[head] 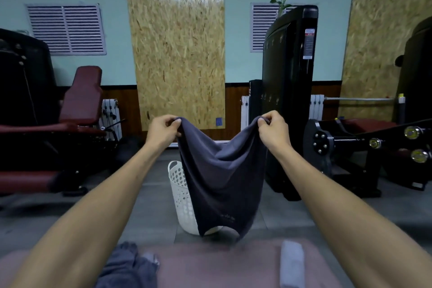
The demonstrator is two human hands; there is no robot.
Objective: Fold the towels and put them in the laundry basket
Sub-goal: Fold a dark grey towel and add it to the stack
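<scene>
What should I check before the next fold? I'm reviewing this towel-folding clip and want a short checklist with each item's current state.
1. Left hand pinches a top corner of the dark grey towel: ok.
2. Right hand pinches the other top corner: ok.
3. Top edge taut between the two grips: not ok, it sags in the middle.
4. Towel hanging clear of the padded bench: cannot tell, its lower edge ends just above it.
5. White laundry basket in reach: ok, on the floor behind the towel.
6. Basket has room: cannot tell, the inside is hidden.
</scene>
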